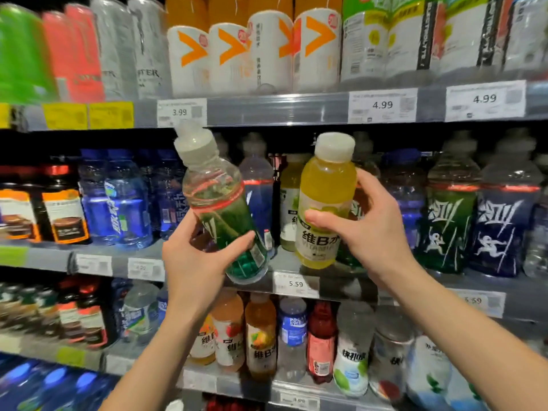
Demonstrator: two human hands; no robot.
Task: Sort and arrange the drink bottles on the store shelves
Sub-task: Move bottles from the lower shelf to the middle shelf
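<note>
My left hand [194,259] grips a clear bottle with a green label [221,203] and a pale sports cap, tilted left in front of the middle shelf [299,284]. My right hand [366,229] holds a yellow vitamin drink bottle [326,197] with a white cap, upright and just above the same shelf's front edge. The two bottles are side by side and a little apart. Behind them stand more bottles of both kinds, partly hidden.
Green-label [447,221] and dark blue-label bottles [504,226] fill the middle shelf's right side, blue water bottles [124,200] its left. White bottles with orange arrows [275,51] and cans stand above. Mixed drinks [292,330] fill the lower shelf.
</note>
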